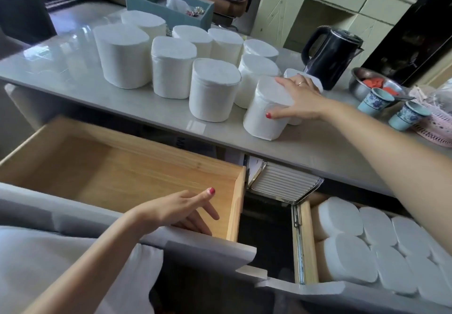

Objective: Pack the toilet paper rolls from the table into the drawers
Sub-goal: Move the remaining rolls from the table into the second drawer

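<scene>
Currently the right hand [297, 100] reaches across the grey table [73, 69] and grips the nearest roll [265, 115]: the thumb lies against the roll's side and the fingers curl over its top edge. That roll stands upright at the front of the table, just beside another roll [212, 88] on its left. A further roll [303, 78] lies partly hidden behind the hand, next to the black kettle [331, 54].

The left hand [181, 209] hovers over the left drawer [117, 166], fingers straight and spread, holding nothing. This drawer is pulled out and its wooden floor is bare. The hand sits near the drawer's right wall and front panel; contact with the wood cannot be confirmed.

The right drawer [305, 240] is also pulled out. It holds packed rolls [342, 257], laid close together in rows, touching one another.

More rolls stand upright on the table in a loose group behind the gripped one, several touching their neighbours. The largest-looking roll [122, 56] stands at the left of the group.

Other items on the table:
- a blue organiser box [168, 10] at the far edge, behind the rolls;
- a steel bowl [374, 83] with red contents, right of the kettle;
- two blue patterned cups [376, 100], in front of the bowl;
- a pink basket [435, 127], at the right edge.

A ribbed white tray [283, 184] sits under the tabletop between the two drawers.
</scene>
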